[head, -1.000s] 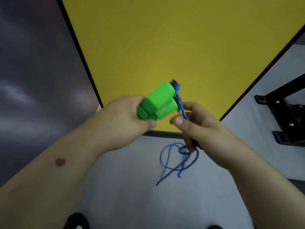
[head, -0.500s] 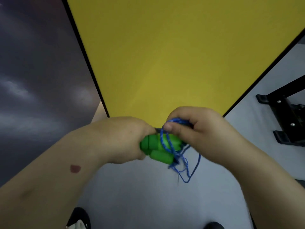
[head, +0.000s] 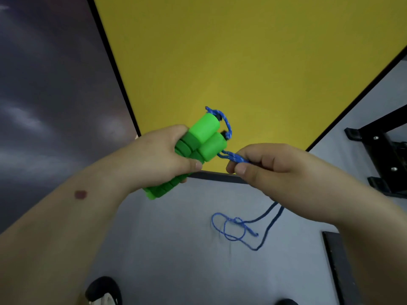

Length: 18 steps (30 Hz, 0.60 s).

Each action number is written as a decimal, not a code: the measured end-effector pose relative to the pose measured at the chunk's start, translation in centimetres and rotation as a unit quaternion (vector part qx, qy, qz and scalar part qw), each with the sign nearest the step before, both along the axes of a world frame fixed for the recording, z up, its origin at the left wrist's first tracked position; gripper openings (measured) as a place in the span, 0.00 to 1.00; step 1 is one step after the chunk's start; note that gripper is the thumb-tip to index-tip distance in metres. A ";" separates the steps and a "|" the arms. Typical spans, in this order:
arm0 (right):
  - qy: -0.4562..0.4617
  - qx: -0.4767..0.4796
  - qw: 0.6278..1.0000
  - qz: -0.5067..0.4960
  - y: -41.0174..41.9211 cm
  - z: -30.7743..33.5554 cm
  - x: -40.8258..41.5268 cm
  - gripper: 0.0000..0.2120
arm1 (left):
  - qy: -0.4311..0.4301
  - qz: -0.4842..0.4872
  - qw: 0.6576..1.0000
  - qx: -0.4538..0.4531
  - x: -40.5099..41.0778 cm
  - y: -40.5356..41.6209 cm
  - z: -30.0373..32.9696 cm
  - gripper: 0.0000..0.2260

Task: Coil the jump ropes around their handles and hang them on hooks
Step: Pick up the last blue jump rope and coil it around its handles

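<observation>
The right hand, over the handles half a second ago, is now pulling the rope taut in pinching fingers while the left hand is gripping both handles above the floor, so coiling is only starting.

Bare forearms, no sleeves; reddish mark on left forearm; dark shoe.

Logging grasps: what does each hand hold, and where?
Left hand grips both green foam handles mid-length; right hand pinches the blue braided rope near them.
</observation>
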State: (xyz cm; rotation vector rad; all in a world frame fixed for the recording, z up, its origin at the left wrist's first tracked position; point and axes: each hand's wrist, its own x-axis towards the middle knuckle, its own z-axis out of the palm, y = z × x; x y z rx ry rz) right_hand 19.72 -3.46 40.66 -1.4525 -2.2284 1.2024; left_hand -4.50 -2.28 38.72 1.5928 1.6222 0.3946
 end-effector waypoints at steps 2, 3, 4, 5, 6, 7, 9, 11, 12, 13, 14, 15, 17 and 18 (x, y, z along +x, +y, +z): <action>0.020 0.055 0.998 0.002 -0.2 0.3 -0.1 0.13 | 0.100 -0.082 0.992 0.007 0.5 -0.2 0.1 0.11; 0.039 0.077 0.996 -0.011 -0.1 0.2 -0.1 0.11 | 0.118 -0.127 0.985 -0.020 0.6 -0.3 0.3 0.10; 0.073 0.084 0.993 -0.038 0.2 0.0 0.0 0.11 | 0.110 -0.172 0.977 -0.068 0.7 -0.4 0.4 0.10; 0.114 0.071 0.989 -0.068 0.5 -0.4 0.2 0.11 | 0.078 -0.216 0.965 -0.125 0.7 -0.6 0.6 0.09; 0.159 0.042 0.982 -0.097 0.8 -0.8 0.5 0.12 | 0.025 -0.249 0.953 -0.171 0.7 -0.8 0.7 0.09; 0.213 -0.007 0.970 -0.114 1.0 -1.1 0.6 0.12 | -0.039 -0.268 0.942 -0.199 0.6 -0.9 1.0 0.10; 0.317 -0.098 0.933 -0.143 1.3 -1.8 0.6 0.08 | -0.184 -0.277 0.916 -0.223 0.3 -1.0 1.2 0.11; 0.314 -0.130 0.925 -0.168 1.2 -2.8 0.3 0.14 | -0.317 -0.258 0.882 -0.234 0.4 -1.2 1.1 0.10; 0.267 -0.128 0.941 -0.162 1.0 -3.0 -0.1 0.17 | -0.358 -0.234 0.874 -0.230 0.6 -1.3 0.9 0.11; 0.221 -0.118 0.959 -0.137 0.7 -3.3 -0.6 0.16 | -0.384 -0.200 0.873 -0.223 0.8 -1.3 0.7 0.11; 0.192 -0.118 0.968 -0.110 0.4 -3.4 -1.0 0.15 | -0.400 -0.158 0.877 -0.212 0.9 -1.1 0.6 0.10; 0.178 -0.123 0.972 -0.088 0.3 -3.5 -1.4 0.15 | -0.406 -0.113 0.884 -0.202 1.0 -0.9 0.7 0.11; 0.133 -0.101 0.982 -0.091 0.3 -3.1 -1.5 0.15 | -0.374 -0.029 0.908 -0.186 1.0 -0.4 0.7 0.11; 0.111 -0.068 0.986 -0.102 0.4 -2.9 -1.4 0.14 | -0.342 0.006 0.922 -0.180 0.9 -0.2 0.7 0.12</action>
